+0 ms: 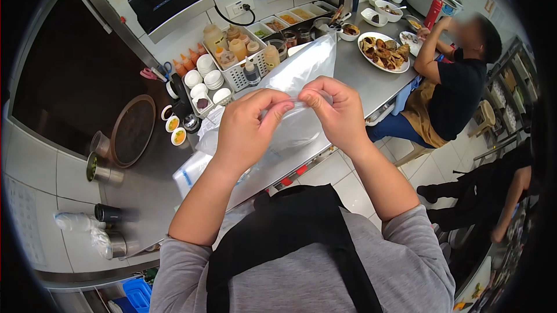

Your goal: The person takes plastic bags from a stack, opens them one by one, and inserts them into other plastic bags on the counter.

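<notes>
A clear plastic bag (307,72) hangs in front of me over the steel counter's edge. My left hand (250,124) pinches its edge between thumb and fingers. Close beside it, my right hand (335,113) pinches the same edge, the two thumbs nearly meeting. Below my left forearm, more clear plastic (200,171) lies on the counter. Just past my left hand stands a white basket (238,75) of sauce bottles, with stacked small white cups (213,79) to its left.
A platter of cooked food (384,53) sits on the counter (354,72) at the right. A seated person (458,87) eats there; another person in black (487,191) stands farther right. A round brown tray (133,130) and small bowls (178,136) are at the left.
</notes>
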The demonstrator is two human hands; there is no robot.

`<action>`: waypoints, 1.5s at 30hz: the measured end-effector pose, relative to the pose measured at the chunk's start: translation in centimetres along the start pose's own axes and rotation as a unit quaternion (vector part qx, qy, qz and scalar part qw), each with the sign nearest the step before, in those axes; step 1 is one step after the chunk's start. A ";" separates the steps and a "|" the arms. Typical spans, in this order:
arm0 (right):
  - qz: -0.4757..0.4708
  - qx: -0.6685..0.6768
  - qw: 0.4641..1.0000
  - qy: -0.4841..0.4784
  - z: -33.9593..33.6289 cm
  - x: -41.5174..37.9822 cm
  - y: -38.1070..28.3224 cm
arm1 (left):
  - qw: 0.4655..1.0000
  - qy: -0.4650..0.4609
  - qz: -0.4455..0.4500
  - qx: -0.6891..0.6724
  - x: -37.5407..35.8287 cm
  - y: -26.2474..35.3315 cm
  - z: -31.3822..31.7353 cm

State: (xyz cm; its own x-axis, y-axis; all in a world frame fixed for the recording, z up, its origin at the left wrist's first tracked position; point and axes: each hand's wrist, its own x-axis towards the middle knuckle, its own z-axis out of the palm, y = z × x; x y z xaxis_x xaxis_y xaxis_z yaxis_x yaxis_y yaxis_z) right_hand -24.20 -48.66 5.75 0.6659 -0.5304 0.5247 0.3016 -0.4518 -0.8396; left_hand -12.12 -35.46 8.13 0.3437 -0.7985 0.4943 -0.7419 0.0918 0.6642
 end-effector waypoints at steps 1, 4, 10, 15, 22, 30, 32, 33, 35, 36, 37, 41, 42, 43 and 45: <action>0.001 0.000 1.000 0.001 -0.2 0.0 0.2 | 0.999 0.023 -0.013 -0.045 0.0 -0.2 0.5; -0.059 -0.086 0.995 0.003 -0.5 0.0 0.7 | 0.990 0.035 -0.063 -0.122 -0.1 0.0 1.3; -0.055 -0.018 0.998 0.023 -0.6 0.2 1.3 | 0.988 0.036 -0.084 -0.124 0.1 -1.5 1.6; -0.002 0.066 0.998 0.012 -0.2 0.1 1.5 | 0.994 0.040 -0.069 -0.072 -0.1 -1.4 1.2; -0.046 -0.073 0.996 -0.015 -0.2 0.3 2.0 | 0.970 0.000 -0.134 -0.203 -0.2 -1.0 2.1; -0.081 -0.075 0.990 -0.084 -1.4 -0.1 2.9 | 0.931 -0.134 -0.129 -0.314 -1.5 -2.6 2.3; -0.045 -0.033 0.998 -0.029 -2.2 0.2 3.2 | 0.942 -0.248 -0.084 -0.211 -1.8 -2.3 2.2; -0.011 0.009 1.000 0.026 -2.7 0.5 3.5 | 0.955 -0.258 -0.038 -0.140 -2.0 -2.5 2.3; 0.062 0.185 0.981 0.010 -4.6 1.0 4.3 | 0.967 -0.229 -0.034 -0.111 -2.3 -2.7 2.1; 0.133 0.354 0.925 -0.007 -5.6 1.2 4.9 | 0.976 -0.200 -0.029 -0.081 -2.4 -2.7 1.9; 0.133 0.354 0.926 -0.007 -6.6 1.2 5.6 | 0.976 -0.200 -0.029 -0.081 -2.3 -2.5 1.5; 0.249 0.433 0.849 -0.171 -7.0 1.1 8.1 | 0.854 -0.123 -0.130 -0.489 -1.6 -2.2 -0.2; 0.260 0.387 0.873 -0.145 -6.7 1.3 8.2 | 0.759 -0.087 -0.163 -0.625 -1.4 -2.3 -0.5; 0.258 0.386 0.873 -0.147 -7.3 1.4 8.2 | 0.767 -0.065 -0.148 -0.621 -1.2 -1.9 -0.7; 0.182 0.324 0.879 -0.300 -8.8 1.7 7.5 | 0.815 -0.097 -0.106 -0.561 -0.9 -2.9 -1.6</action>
State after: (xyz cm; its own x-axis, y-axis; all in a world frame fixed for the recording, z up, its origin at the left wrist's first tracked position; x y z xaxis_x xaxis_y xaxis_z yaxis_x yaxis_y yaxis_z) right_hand -26.87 -59.28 1.58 0.9798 0.0057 0.1997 0.1904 0.2758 -0.9422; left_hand -9.36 -34.05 6.64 0.2171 -0.9362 0.2766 0.3530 0.3394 0.8719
